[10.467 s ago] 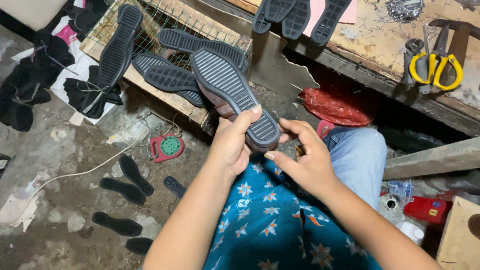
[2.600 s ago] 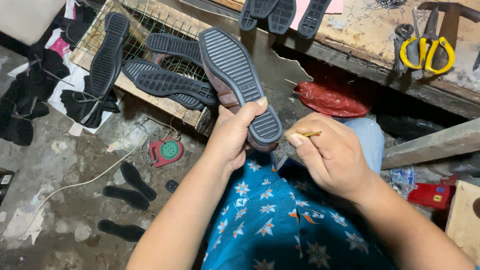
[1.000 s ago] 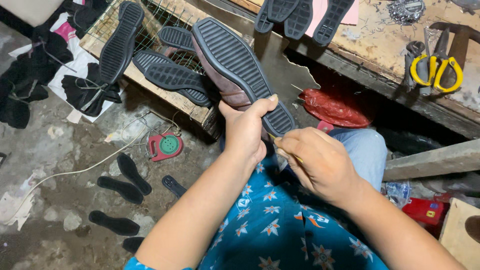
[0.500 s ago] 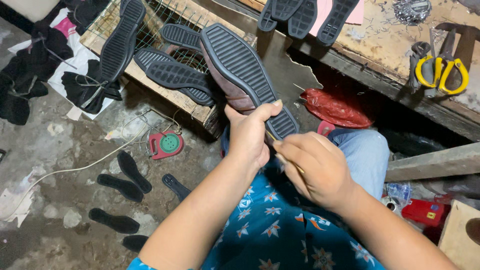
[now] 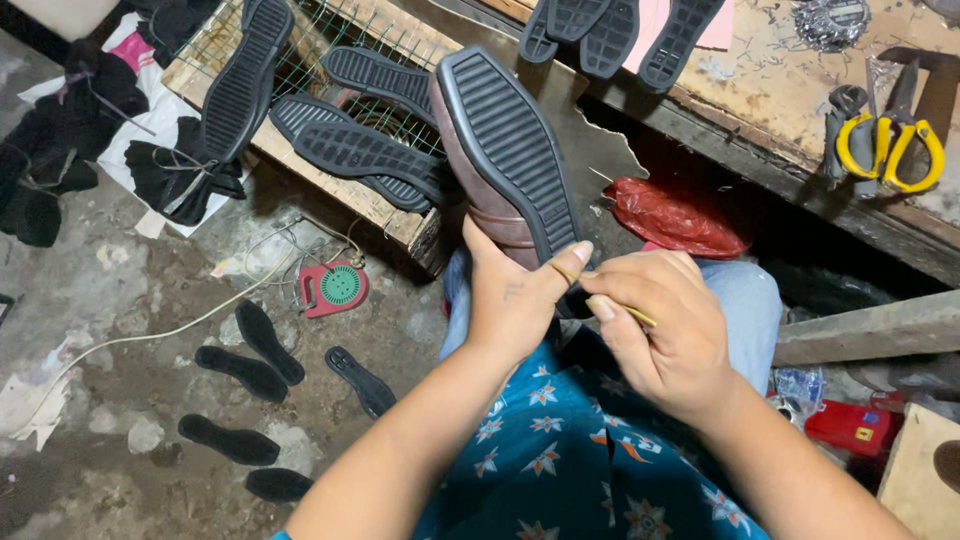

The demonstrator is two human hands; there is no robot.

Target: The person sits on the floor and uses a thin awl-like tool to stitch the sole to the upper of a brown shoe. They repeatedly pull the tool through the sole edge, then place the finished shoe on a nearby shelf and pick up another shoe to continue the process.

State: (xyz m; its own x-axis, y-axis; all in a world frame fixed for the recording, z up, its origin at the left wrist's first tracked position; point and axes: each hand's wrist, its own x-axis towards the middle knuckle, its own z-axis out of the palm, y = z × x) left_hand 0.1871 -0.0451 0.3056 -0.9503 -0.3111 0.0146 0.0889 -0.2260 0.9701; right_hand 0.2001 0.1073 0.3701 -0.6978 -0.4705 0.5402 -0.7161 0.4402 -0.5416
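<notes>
A brown shoe (image 5: 478,190) with a black ribbed sole (image 5: 510,150) is held sole-up over my lap. My left hand (image 5: 515,295) grips its heel end, thumb pressed across the sole's edge. My right hand (image 5: 665,330) is closed on a thin yellowish stick (image 5: 638,316), its fingertips touching the heel of the sole beside my left thumb. The stick's working end is hidden between the two hands.
Several loose black soles (image 5: 350,150) lie on a wire-mesh wooden frame (image 5: 330,190) ahead. More soles (image 5: 620,35) and yellow-handled scissors (image 5: 890,145) sit on the bench at right. A red bag (image 5: 675,215), a red round gadget (image 5: 335,288) and insoles (image 5: 255,345) lie on the floor.
The shoe has stayed raised in my left hand while my right hand, first open on the heel, took up the thin stick and brought it against the heel edge.
</notes>
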